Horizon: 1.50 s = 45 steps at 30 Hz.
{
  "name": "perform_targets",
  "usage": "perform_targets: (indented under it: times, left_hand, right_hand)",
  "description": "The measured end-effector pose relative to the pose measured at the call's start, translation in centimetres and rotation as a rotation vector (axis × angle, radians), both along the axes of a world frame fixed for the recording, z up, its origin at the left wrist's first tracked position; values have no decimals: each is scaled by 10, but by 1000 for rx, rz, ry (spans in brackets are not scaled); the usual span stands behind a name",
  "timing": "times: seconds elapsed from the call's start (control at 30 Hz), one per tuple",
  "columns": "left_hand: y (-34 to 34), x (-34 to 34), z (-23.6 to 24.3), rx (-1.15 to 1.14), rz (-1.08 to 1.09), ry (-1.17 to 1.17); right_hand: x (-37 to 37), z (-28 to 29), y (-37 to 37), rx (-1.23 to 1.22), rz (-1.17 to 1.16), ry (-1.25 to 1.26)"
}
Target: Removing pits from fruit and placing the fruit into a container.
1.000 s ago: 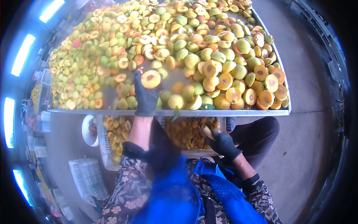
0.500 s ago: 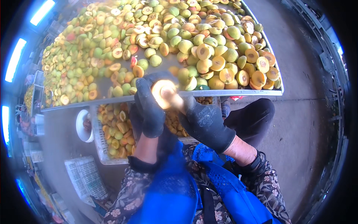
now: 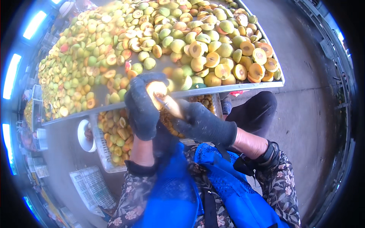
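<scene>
Left to right: the gloved left hand, now drawn back from the tray, clamps its fingers around a halved peach while the right hand, newly risen, grips a tool working into its flesh, so pitting appears underway

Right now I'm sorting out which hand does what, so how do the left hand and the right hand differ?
The left hand is cupped around a peach half, cut face up, while the right hand grips a small tool pressed into that fruit. The left hand sits higher, at the metal table's edge; the right hand sits lower, nearer the body. Both wear dark knit gloves.
</scene>
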<state>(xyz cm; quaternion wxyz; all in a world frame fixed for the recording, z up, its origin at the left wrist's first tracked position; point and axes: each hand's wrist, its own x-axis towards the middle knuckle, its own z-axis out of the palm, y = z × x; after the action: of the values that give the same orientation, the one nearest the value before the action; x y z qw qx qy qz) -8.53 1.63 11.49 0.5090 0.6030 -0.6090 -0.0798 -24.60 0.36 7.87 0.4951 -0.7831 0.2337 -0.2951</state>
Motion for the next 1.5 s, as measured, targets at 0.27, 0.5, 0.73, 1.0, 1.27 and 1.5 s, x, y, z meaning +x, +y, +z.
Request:
perform_targets:
  times: [0.27, 0.5, 0.73, 1.0, 1.27, 1.5]
  left_hand:
    - [-13, -17, -12, -331, -14, 479]
    - [-21, -21, -23, -446, 156, 443]
    - [-14, -26, -8, -295, 53, 592]
    - [-3, -27, -10, -215, -177, 1020]
    - [-1, -57, 13, -384, 0, 511]
    - [9, 3, 8, 314, -218, 463]
  right_hand:
    - [10, 21, 11, -173, -141, -18]
    - [17, 16, 9, 160, -80, -141]
    - [15, 16, 19, -70, -246, 10]
    - [6, 25, 22, -166, -215, -52]
    - [23, 24, 21, 345, -380, -511]
    - [-8, 41, -12, -314, -336, -15]
